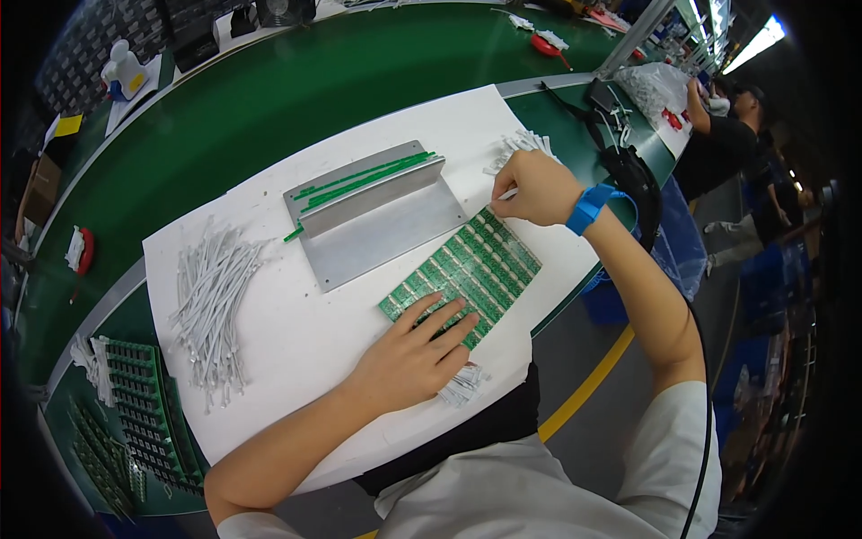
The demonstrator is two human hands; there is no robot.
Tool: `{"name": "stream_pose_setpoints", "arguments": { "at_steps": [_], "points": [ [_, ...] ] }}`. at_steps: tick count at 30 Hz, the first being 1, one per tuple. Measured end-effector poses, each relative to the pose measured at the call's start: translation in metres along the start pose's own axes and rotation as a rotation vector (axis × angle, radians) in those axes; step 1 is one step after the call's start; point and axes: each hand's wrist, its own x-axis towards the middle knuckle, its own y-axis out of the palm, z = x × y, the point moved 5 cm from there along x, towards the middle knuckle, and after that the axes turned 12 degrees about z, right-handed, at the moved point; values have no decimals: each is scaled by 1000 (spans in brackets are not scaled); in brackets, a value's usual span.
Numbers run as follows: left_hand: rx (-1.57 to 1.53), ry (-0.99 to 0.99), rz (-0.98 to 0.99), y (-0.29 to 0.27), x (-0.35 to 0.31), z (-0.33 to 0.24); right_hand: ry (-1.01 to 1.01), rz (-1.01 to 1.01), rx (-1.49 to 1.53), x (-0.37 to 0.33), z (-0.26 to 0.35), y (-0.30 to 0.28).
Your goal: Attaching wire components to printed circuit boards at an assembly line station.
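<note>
A green circuit board panel [476, 269], divided into rows of small boards, lies at a slant on white sheeting [269, 359]. My left hand [409, 359] rests on its near left part, fingers spread and lying flat. At the panel's far corner, my right hand [539, 187] pinches a small white piece [509, 193]; the fingers hide most of it. A blue wristband [593, 207] circles my right wrist. Beyond the panel sits a grey metal fixture [386, 234] with an upright ledge, and thin green strips [359, 184] lie along it.
White cables [211, 310] are heaped at left; more white cables [525, 148] lie behind my right hand, others [464, 384] near my left. Stacked boards [144, 404] stand at lower left. A green conveyor belt [359, 67] runs behind. At far right a person [718, 135] stands.
</note>
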Motion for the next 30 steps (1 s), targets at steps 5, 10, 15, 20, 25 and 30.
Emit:
{"name": "stream_pose_setpoints", "arguments": {
  "at_steps": [5, 10, 15, 20, 25, 30],
  "points": [
    [-9, -7, -2, 2, 0, 0, -50, 52, 113, 3, -7, 0],
    [9, 17, 42, 3, 1, 1, -91, 134, 145, 8, -7, -2],
    [-49, 23, 88, -10, 2, 3, -64, 26, 254, -9, -14, 4],
    [-275, -56, 65, -38, 9, 10, -266, -922, -101, -69, 23, -10],
    [-400, -264, 76, -56, 29, 51, -246, -856, 337, -86, -3, 32],
    [-82, -124, -8, -52, 75, 56, -436, -705, 248, -68, -1, 44]
  ]
}}
